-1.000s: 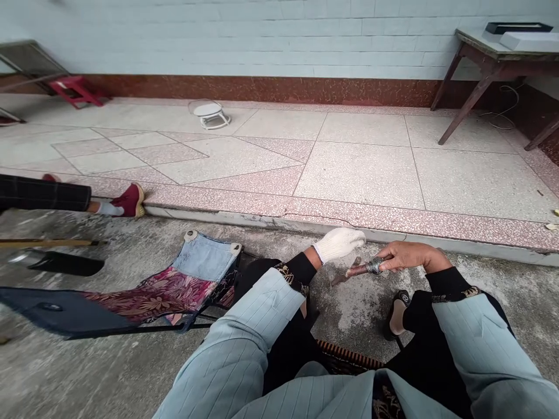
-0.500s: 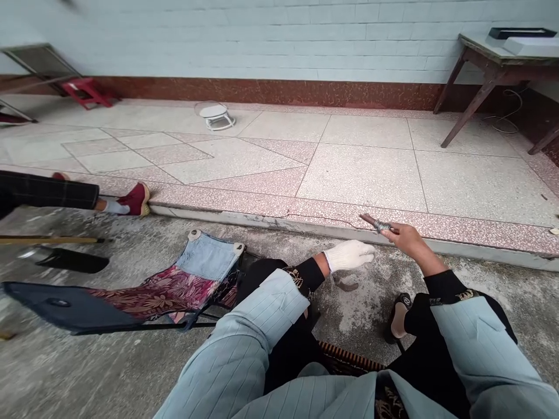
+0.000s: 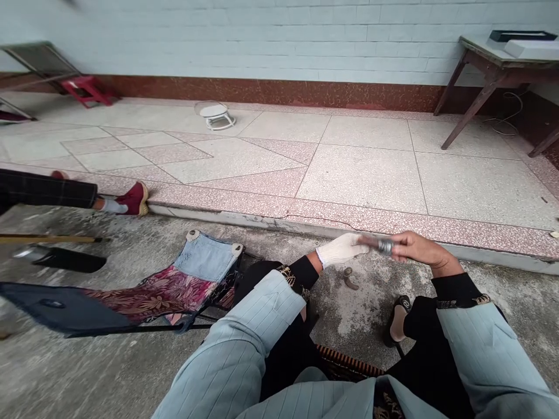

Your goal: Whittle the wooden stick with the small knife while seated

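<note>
Out in front of me, above the concrete by the step's edge, my right hand [image 3: 419,249] is closed on a short brown stick wound with silvery wire [image 3: 384,245]. The stick is blurred by motion. My left hand [image 3: 343,249], in a white knitted glove, has its fingers closed at the stick's left end. How far they wrap around it is hard to make out. A small curved brown piece [image 3: 350,280] lies on the ground below, its kind unclear.
A low raised step [image 3: 244,220] crosses ahead. To the left stands a folding chair [image 3: 152,299] with patterned cloth, beyond it a dark bottle [image 3: 70,259] and another person's maroon shoe [image 3: 133,201]. A white stool [image 3: 218,116], a red stool [image 3: 87,90] and a wooden table [image 3: 489,58] are farther back.
My left hand has come up to the stick's left end, closing on it. My right hand has turned and lowered slightly, bringing the stick nearer level.
</note>
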A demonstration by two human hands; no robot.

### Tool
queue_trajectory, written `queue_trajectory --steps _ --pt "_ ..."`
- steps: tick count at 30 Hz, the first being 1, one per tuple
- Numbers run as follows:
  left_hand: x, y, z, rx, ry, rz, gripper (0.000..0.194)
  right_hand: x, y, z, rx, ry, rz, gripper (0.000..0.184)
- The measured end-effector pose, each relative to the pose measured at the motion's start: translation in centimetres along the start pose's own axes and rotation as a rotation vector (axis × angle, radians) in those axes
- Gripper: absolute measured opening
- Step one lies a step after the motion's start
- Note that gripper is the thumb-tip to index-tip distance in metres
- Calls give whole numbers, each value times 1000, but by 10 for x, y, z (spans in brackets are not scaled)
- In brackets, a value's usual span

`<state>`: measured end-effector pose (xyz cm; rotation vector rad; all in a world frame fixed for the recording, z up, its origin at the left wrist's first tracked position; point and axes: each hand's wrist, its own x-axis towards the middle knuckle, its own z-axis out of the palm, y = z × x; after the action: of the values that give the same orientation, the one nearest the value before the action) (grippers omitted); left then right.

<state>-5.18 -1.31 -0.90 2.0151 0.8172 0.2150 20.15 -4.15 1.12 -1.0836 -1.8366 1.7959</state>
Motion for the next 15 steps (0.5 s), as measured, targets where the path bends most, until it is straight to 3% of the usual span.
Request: queue_trajectory --steps 2,4,6,8,11,13,15 --pt "0 1 4 -57 26 -33 34 2 1 -3 153 282 -62 40" --pt "1 1 9 -68 -23 -8 31 7 4 -4 243 499 -78 40" --pt "3 0 14 2 -77 45 25 15 7 -4 177 633 -5 42" --pt "5 0 16 127 -94 99 22 21 10 -4 -56 709 138 46" --pt "6 1 15 314 -105 117 24 27 13 -2 -530 702 328 48" --pt "4 3 12 420 -105 101 26 27 14 1 -776 579 400 44" --pt "2 5 8 491 -108 90 26 27 14 7 -899 376 445 39"
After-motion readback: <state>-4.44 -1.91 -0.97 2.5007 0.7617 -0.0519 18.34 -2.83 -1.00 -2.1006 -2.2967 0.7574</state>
